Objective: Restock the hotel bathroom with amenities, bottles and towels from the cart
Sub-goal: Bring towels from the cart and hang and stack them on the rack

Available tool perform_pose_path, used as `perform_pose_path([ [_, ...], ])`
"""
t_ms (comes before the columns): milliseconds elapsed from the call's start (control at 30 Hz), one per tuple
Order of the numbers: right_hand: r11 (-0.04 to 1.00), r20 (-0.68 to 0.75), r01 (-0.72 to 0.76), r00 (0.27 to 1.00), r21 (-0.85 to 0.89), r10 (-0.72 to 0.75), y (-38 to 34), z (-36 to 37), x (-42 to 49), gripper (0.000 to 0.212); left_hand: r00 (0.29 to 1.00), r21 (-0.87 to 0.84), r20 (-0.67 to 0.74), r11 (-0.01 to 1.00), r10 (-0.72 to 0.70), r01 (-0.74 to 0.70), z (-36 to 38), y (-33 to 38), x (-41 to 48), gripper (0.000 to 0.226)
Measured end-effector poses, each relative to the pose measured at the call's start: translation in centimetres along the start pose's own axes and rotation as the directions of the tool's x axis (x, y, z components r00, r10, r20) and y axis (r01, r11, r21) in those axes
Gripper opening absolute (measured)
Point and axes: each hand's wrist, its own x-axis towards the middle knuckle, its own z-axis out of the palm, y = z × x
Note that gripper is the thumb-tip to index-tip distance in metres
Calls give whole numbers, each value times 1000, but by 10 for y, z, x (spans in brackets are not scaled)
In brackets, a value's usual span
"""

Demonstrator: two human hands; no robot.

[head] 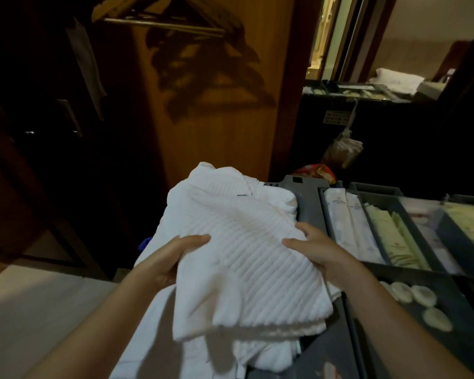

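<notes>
Right at the bottom of the view, both forearms reach forward. The left hand (173, 258) grips the left edge of a folded white ribbed towel (246, 258), thumb laid on top and fingers tucked beneath; the right hand (315, 250) grasps the right edge the same way. The towel is held just above a pile of more white linen (257, 354) at the left end of the grey cart (304, 192). Beside it to the right, the cart's trays hold long white sachets (350, 228), pale green packets (394, 242) and round white soaps (419, 295). Beyond stands a wooden wardrobe panel (216, 105) with hangers (162, 17) on a rail, and further right an opening where another white towel (394, 77) lies on a ledge.

The towel step looks to be in hand: lifted from the cart, not yet delivered. The next move calls for both grips to hold so the fold keeps, then a turn towards the bathroom, whose place I cannot tell.
</notes>
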Motion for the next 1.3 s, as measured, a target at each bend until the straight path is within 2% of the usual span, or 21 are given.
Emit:
perform_pose_path([
  [100, 995, -90, 69, 993, -78, -76, -20, -16, -3, 56, 992, -58, -66, 993, 103, -107, 29, 13, -1, 30],
  [200, 971, -219, 225, 947, -79, -237, -36, -33, -14, 32, 981, -240, -104, 954, 161, -182, 60, 24, 6, 24],
  [300, 908, -350, 386, 838, -161, -418, -48, -48, -30, 30, 963, -394, -143, 879, 230, -268, 92, 36, 19, 20],
  [367, 843, -374, 508, 757, -178, -535, -60, -53, -45, 21, 947, -452, -170, 832, 272, -321, 113, 41, 28, 15],
  [433, 773, -365, 624, 698, -111, -616, -68, -55, -60, 22, 940, -459, -166, 821, 297, -340, 133, 42, 37, 20],
  [467, 758, -344, 651, 704, -37, -622, -70, -55, -66, 25, 941, -440, -148, 832, 304, -337, 141, 40, 41, 29],
  [533, 798, -247, 588, 799, 131, -548, -70, -53, -76, 33, 949, -376, -114, 871, 293, -315, 156, 36, 46, 41],
  [600, 919, -54, 358, 934, 165, -354, -64, -50, -81, 50, 954, -334, -102, 894, 281, -299, 168, 34, 50, 41],
  [633, 966, 52, 227, 971, 121, -235, -59, -49, -81, 60, 956, -320, -99, 901, 277, -294, 172, 34, 50, 39],
  [700, 996, 189, 48, 980, 81, -63, -46, -47, -80, 73, 956, -275, -108, 916, 272, -291, 179, 35, 51, 35],
  [733, 994, 223, 2, 974, 110, -26, -40, -46, -78, 76, 954, -231, -125, 927, 271, -294, 181, 36, 52, 34],
  [800, 981, 247, -31, 969, 189, -17, -29, -42, -74, 75, 945, -105, -175, 949, 277, -297, 184, 35, 54, 33],
  [867, 964, 197, -22, 980, 266, -32, -22, -33, -69, 70, 938, -3, -169, 952, 302, -307, 185, 35, 55, 43],
  [967, 859, 38, -41, 999, 510, 25, -15, -14, -60, 74, 936, 16, -69, 938, 346, -345, 186, 33, 62, 58],
  [1067, 644, 49, -60, 998, 762, 35, -16, -9, -52, 71, 934, 2, -5, 935, 356, -356, 185, 23, 65, 66],
  [1133, 540, -20, -5, 999, 842, 41, -26, -13, -47, 63, 920, 26, 34, 920, 391, -392, 184, 13, 61, 71],
  [1200, 471, -108, 66, 992, 880, 62, -37, -17, -40, 54, 892, 71, 40, 889, 450, -451, 180, 5, 58, 67],
  [1300, 383, -141, 90, 984, 919, 109, -43, -24, -31, 51, 898, 27, -62, 900, 436, -435, 164, -1, 61, 50],
])
